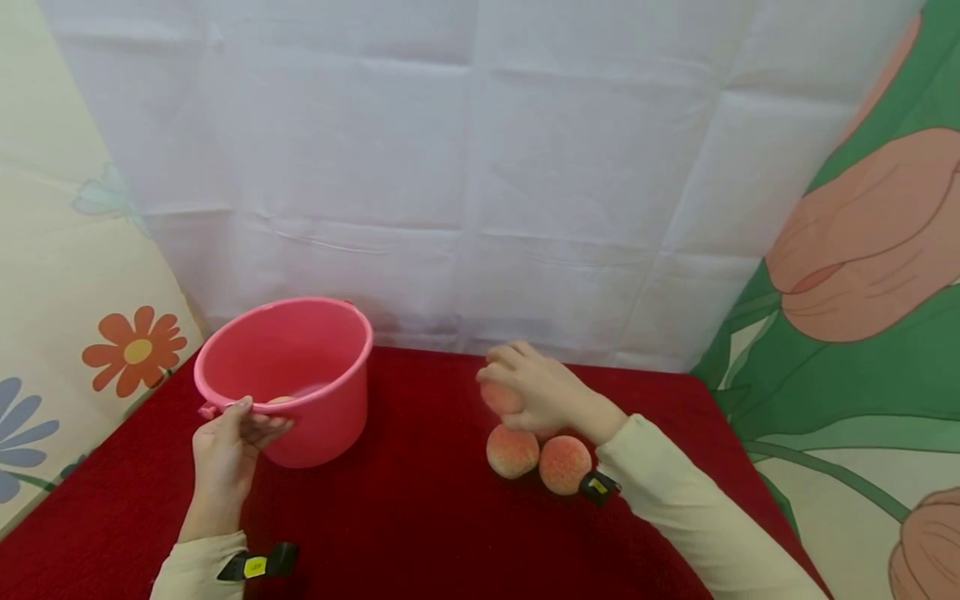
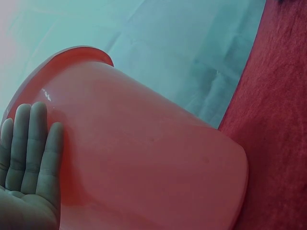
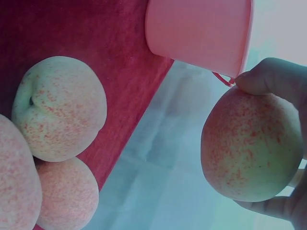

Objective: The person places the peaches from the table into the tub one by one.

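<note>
A pink bucket (image 1: 322,421) stands at the left of the red-covered table. My left hand (image 1: 228,454) holds its near rim, thumb over the edge and fingers along the outside; the left wrist view shows those fingers (image 2: 36,148) nearly straight beside the wall. Just past the rim, a sliver of a peach (image 1: 282,400) shows inside the bucket. My right hand (image 1: 543,387) grips a peach (image 3: 252,143) between thumb and fingers, raised over the table. Below it lie a peach (image 1: 513,452), another peach (image 1: 565,465) and a third one mostly hidden by the hand.
Red cloth (image 1: 420,517) covers the table. A white sheet (image 1: 465,167) hangs behind its back edge. Flower-printed cloths stand at the left (image 1: 90,250) and right (image 1: 862,375). The bucket's red handle (image 3: 223,79) shows near its rim.
</note>
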A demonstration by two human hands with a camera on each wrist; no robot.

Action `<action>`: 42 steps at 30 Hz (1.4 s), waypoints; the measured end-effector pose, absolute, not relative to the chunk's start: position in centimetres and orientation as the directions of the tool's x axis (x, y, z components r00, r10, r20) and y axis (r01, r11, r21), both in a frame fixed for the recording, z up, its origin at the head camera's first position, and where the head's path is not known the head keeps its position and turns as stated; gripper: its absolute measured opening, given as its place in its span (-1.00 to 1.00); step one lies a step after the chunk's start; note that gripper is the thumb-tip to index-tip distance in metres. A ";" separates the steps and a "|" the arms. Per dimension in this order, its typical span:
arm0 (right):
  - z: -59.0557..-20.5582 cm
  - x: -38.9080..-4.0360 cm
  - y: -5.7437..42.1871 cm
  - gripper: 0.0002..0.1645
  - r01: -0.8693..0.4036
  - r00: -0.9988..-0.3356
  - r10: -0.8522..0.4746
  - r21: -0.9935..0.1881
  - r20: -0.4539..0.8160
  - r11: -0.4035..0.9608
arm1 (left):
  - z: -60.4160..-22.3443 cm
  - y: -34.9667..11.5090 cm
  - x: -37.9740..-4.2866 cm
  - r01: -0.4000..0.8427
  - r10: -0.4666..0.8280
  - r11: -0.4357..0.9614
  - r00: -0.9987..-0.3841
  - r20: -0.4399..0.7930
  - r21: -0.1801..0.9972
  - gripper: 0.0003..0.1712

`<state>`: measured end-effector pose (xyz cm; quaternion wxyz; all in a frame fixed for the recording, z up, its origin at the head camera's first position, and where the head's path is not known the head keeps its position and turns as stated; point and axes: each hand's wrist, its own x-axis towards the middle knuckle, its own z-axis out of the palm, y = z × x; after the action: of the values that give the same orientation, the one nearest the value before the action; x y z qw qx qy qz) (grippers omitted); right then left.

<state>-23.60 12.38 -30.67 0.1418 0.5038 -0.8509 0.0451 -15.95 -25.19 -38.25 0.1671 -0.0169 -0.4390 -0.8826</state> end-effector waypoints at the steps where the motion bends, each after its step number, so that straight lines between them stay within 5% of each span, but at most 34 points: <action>1: -30.6 -23.7 12.3 -0.43 -0.872 -0.450 -0.845 0.063 0.291 0.486 | -38.3 -25.2 -16.0 0.311 -0.280 -0.558 -0.943 0.178 0.769 -0.56; 42: -28.6 -26.0 6.6 -0.33 -0.846 -0.522 -0.823 -0.009 0.224 0.534 | -38.3 -25.3 -16.0 0.324 -0.279 -0.552 -0.940 0.196 0.768 -0.56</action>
<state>-26.00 6.59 -28.64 0.0964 0.4793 -0.8704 0.0585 -16.02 -25.29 -38.34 0.1714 -0.0257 -0.4412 -0.8805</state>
